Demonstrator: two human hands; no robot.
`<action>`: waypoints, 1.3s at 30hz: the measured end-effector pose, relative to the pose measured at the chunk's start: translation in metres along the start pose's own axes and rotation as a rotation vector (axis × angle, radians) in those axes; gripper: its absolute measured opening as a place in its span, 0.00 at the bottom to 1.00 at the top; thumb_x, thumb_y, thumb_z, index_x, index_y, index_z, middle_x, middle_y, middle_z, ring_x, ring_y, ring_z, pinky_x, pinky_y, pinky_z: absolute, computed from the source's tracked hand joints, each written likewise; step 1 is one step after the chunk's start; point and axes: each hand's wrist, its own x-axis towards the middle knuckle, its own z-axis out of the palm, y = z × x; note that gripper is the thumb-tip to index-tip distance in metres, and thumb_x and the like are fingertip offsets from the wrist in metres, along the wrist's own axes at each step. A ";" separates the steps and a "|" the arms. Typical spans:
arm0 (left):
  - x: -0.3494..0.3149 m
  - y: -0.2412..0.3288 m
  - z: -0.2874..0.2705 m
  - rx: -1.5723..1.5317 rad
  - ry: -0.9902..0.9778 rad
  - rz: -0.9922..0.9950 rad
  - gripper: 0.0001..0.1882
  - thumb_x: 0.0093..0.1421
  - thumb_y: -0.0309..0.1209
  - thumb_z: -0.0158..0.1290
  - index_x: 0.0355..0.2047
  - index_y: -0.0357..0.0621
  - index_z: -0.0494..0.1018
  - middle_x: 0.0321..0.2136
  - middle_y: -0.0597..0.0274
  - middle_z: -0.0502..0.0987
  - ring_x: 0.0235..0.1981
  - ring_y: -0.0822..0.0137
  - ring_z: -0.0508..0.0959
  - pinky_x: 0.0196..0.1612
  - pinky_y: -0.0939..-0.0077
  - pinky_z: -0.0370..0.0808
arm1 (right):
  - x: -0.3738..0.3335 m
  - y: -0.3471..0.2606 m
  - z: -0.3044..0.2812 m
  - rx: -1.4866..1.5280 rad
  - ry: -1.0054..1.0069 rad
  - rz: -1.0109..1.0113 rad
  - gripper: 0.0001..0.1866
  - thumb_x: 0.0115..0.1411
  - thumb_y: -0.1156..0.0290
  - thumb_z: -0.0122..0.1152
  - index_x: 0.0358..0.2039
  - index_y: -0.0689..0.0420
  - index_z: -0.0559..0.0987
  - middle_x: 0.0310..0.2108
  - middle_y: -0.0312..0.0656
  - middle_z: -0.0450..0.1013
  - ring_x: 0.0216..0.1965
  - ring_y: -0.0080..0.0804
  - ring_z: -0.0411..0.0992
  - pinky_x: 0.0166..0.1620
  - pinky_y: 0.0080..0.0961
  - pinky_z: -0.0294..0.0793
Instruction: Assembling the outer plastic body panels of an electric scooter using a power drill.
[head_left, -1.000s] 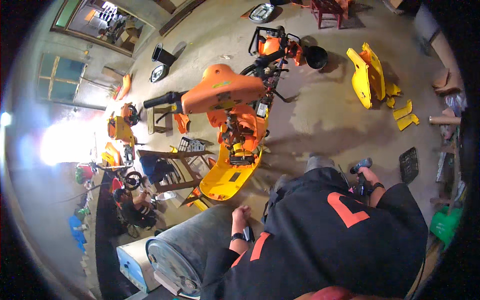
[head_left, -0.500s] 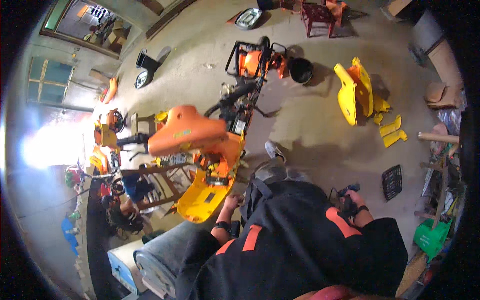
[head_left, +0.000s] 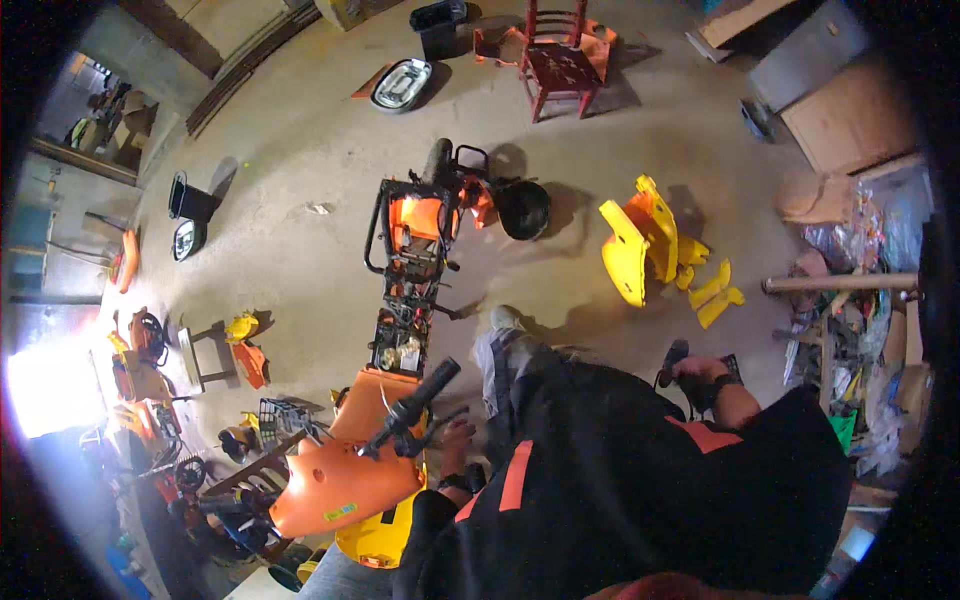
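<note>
A partly stripped electric scooter or motorbike frame (head_left: pixel 400 325) stands to my left, its wiring exposed. Its orange front cover (head_left: pixel 345 485) and black handlebar grip (head_left: pixel 425 392) are nearest me, above a yellow panel (head_left: pixel 378 535). My left hand (head_left: pixel 458 437) is beside the brake lever, its fingers loosely apart with nothing visible in them; I cannot tell whether it touches the lever. At my right side, my right hand (head_left: pixel 702 370) is closed round a dark hand tool (head_left: pixel 672 358), whose exact kind is unclear.
A yellow body panel (head_left: pixel 640 240) and smaller yellow pieces (head_left: pixel 715 295) lie on the floor ahead right. A black bucket (head_left: pixel 524 210) stands by the frame's far end. Beyond are a red chair (head_left: pixel 560 68) and a silver-rimmed part (head_left: pixel 402 85). Cluttered material lines the right wall.
My view has turned and I have moved forward alongside the frame. The handlebar now shows next to my left hand. My right hand still holds the dark tool.
</note>
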 end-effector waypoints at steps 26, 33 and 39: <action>0.082 0.511 -0.013 -0.707 0.356 -0.568 0.16 0.57 0.30 0.51 0.46 0.41 0.73 0.36 0.55 0.80 0.38 0.61 0.79 0.41 0.69 0.75 | 0.183 -0.794 -0.475 -0.687 0.829 -0.614 0.26 0.62 0.68 0.42 0.61 0.56 0.56 0.50 0.57 0.68 0.48 0.60 0.69 0.50 0.53 0.68; 0.065 0.656 -0.099 -0.949 0.294 -1.163 0.16 0.56 0.29 0.49 0.45 0.39 0.73 0.34 0.57 0.81 0.33 0.68 0.81 0.29 0.75 0.74 | 0.217 -0.962 -0.519 -0.627 0.868 -0.824 0.38 0.53 0.77 0.49 0.64 0.61 0.51 0.58 0.60 0.59 0.58 0.57 0.60 0.59 0.45 0.61; 0.081 0.688 -0.063 -0.875 0.100 -1.250 0.16 0.56 0.28 0.48 0.46 0.41 0.73 0.28 0.61 0.79 0.30 0.70 0.78 0.29 0.76 0.73 | 0.322 -0.979 -0.544 -0.688 0.870 -1.063 0.51 0.48 0.73 0.68 0.66 0.54 0.46 0.53 0.59 0.65 0.55 0.55 0.64 0.55 0.43 0.66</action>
